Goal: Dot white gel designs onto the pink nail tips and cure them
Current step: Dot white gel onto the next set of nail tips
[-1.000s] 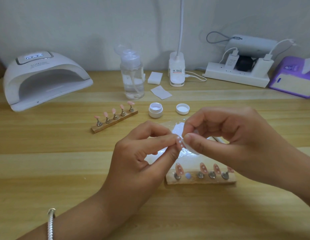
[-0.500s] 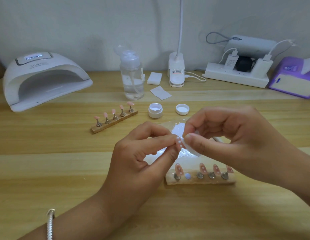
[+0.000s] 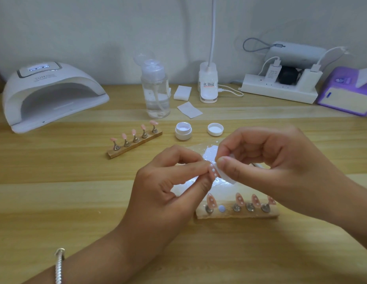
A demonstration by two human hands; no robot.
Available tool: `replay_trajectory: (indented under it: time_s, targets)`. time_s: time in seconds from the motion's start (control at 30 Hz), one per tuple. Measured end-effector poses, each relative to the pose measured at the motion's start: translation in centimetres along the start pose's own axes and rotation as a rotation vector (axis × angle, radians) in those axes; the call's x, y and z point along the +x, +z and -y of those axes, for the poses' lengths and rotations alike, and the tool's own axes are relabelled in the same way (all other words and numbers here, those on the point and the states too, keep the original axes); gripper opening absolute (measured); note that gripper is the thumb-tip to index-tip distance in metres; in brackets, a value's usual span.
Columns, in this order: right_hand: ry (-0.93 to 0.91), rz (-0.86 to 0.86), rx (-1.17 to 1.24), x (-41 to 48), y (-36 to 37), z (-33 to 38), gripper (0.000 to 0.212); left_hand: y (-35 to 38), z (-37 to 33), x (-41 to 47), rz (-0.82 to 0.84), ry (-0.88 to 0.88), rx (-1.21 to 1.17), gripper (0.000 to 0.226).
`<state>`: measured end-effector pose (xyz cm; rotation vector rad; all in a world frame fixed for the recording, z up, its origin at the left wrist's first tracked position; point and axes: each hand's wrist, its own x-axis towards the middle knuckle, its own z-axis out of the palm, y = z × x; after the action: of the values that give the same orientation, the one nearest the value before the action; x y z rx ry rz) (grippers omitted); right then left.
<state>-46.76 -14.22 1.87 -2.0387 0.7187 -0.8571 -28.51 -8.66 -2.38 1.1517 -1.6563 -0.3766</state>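
Observation:
My left hand [image 3: 168,187] pinches a pink nail tip [image 3: 213,172] with white dots between thumb and forefinger. My right hand [image 3: 270,167] pinches a small white pad [image 3: 226,175] against that tip. Below them a wooden stand [image 3: 238,214] carries several dotted pink tips, with one magnet spot bare. A second wooden stand [image 3: 135,143] further back holds several plain pink tips. An open white gel jar [image 3: 183,131] and its lid [image 3: 215,129] sit behind my hands. The white curing lamp [image 3: 49,95] stands at the far left.
A clear pump bottle [image 3: 156,89], white pads [image 3: 182,92] and a loose wipe [image 3: 189,109] sit at the back centre. A lamp base [image 3: 208,85], power strip [image 3: 279,89] with chargers and a purple tissue box [image 3: 346,93] line the back right. A shiny foil sheet [image 3: 210,150] lies under my hands.

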Motion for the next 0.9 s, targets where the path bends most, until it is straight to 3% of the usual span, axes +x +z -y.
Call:
replay_trajectory:
  time_s: [0.3,0.47,0.53,0.63,0.73,0.9]
  targets:
    - [0.032,-0.035,0.024,0.0,0.2,-0.3,0.006,0.0,-0.1,0.0,0.018,0.005,0.011,0.009]
    - [0.06,-0.157,0.062,0.8,-1.2,-0.7,0.011,0.0,-0.4,-0.3,0.0,-0.035,-0.027,0.004]
    - [0.079,-0.239,0.005,1.3,-2.5,-1.7,0.002,-0.1,-0.5,-0.5,0.009,-0.048,-0.052,0.006]
    - [0.113,-0.389,-0.19,1.7,-4.7,-4.1,0.011,0.0,-0.9,-0.6,0.038,-0.047,-0.017,0.006]
    - [0.185,-0.5,-0.41,1.6,-6.6,-6.9,0.006,0.4,-1.1,-0.7,0.099,-0.033,0.041,0.003]
    - [0.305,-0.533,-0.534,0.8,-8.2,-10.7,0.014,0.8,-0.8,-0.8,0.169,-0.085,0.116,0.003]
